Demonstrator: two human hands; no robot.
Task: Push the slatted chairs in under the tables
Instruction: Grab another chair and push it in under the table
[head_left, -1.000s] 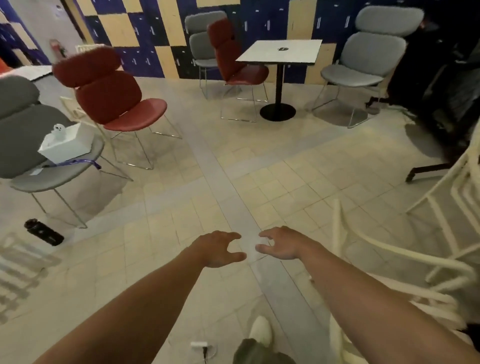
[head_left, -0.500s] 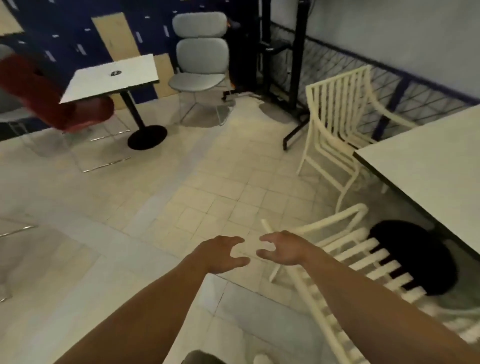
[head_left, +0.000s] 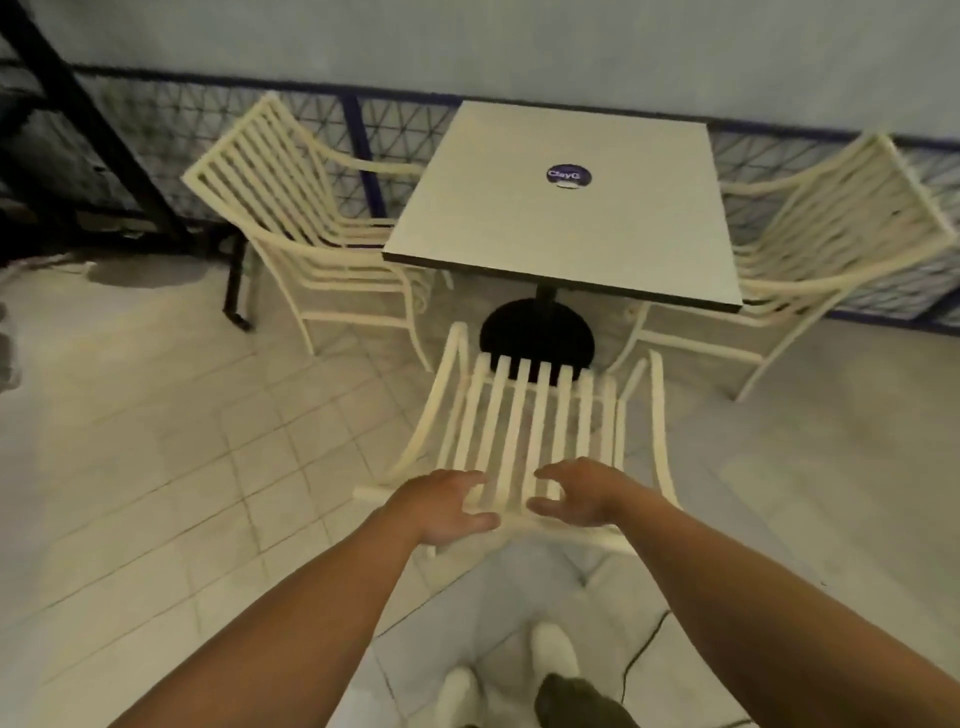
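Note:
A cream slatted chair (head_left: 524, 415) stands right in front of me, its back toward me and its seat facing the square white table (head_left: 563, 208). It stands clear of the table's near edge, its front above the black round base (head_left: 537, 335). My left hand (head_left: 447, 506) and my right hand (head_left: 582, 491) hover with fingers apart at the top of the chair's back, holding nothing. Whether they touch the rail I cannot tell. Two more slatted chairs flank the table: the left chair (head_left: 306, 208) and the right chair (head_left: 831, 218), both with seats partly under the top.
A wire-mesh fence (head_left: 156, 130) with blue posts runs behind the table under a pale wall. A black metal frame (head_left: 104, 140) stands at the far left. Pale floor tiles (head_left: 182, 467) spread left and right of me. My shoes (head_left: 553, 649) are just behind the chair.
The view has swung right, from the lounge chairs to this table. The near slatted chair, earlier at my right, is now straight ahead, and both hands have come up to its back.

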